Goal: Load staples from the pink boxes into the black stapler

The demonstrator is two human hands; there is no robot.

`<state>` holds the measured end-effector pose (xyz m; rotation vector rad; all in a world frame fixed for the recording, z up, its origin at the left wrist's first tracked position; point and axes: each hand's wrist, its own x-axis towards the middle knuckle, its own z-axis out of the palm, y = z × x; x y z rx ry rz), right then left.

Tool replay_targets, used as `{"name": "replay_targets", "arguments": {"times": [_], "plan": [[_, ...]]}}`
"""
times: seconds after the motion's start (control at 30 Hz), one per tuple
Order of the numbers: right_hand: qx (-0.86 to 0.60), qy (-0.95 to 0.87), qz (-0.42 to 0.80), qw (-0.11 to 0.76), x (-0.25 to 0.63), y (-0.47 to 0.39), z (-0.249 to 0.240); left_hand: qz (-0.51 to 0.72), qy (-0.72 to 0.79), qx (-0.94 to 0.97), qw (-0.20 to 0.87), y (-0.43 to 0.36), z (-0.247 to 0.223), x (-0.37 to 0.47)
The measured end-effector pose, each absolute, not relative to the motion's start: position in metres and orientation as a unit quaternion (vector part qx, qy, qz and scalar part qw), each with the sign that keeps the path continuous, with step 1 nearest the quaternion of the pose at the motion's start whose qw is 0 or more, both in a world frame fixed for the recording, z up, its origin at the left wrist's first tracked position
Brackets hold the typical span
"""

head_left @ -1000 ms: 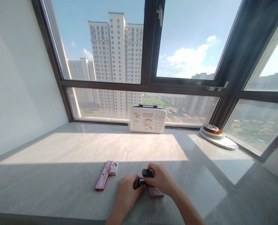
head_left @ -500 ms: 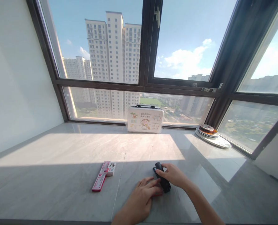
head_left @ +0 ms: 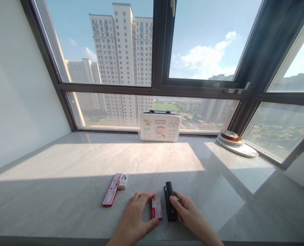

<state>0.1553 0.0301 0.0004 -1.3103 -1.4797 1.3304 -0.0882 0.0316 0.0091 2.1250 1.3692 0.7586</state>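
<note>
A black stapler (head_left: 169, 201) stands on the grey marble-like sill, its long side pointing away from me. My right hand (head_left: 186, 208) grips it from the right, thumb on top and fingers along the far side. Just left of the stapler lies a small red and white box (head_left: 156, 207). My left hand (head_left: 139, 212) holds this box by its two ends, with the index finger at the far end and the thumb at the near end. Further left, two flat pink and white boxes (head_left: 110, 196) and a small white box (head_left: 123, 181) lie touching one another.
A white carrying case (head_left: 160, 127) with cartoon prints stands against the window. Stacked plates or lids (head_left: 231, 139) sit in the right corner. Dark window frames (head_left: 152, 91) border the sill (head_left: 85, 160) at the back.
My left hand has moved left, and the red and white box now shows between its fingers. The stapler has shifted slightly left and turned straighter, with my right hand lower on it. The view has shifted slightly.
</note>
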Motion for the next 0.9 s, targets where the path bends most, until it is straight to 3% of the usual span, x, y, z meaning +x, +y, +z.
{"name": "replay_targets", "arguments": {"times": [0.17,0.33,0.5,0.63,0.77,0.9], "plan": [[-0.470,-0.581,0.526,0.406,0.134,0.042,-0.003,0.274,0.509,0.774,0.259,0.037,0.006,-0.084],[-0.533,-0.542,0.492,0.424,0.136,0.043,-0.015,0.311,0.486,0.779,0.245,0.036,0.007,-0.087],[-0.577,-0.525,0.437,0.449,0.139,0.035,-0.022,0.410,0.602,0.684,0.048,0.039,-0.004,-0.145],[-0.584,-0.570,0.401,0.416,0.138,0.029,-0.016,0.342,0.694,0.630,-0.068,0.036,-0.027,-0.199],[-0.589,-0.591,0.377,0.401,0.137,0.026,-0.010,0.325,0.634,0.702,-0.028,0.026,-0.037,-0.199],[-0.592,-0.605,0.356,0.396,0.137,0.026,-0.010,0.317,0.565,0.756,0.095,0.023,-0.022,-0.164]]}}
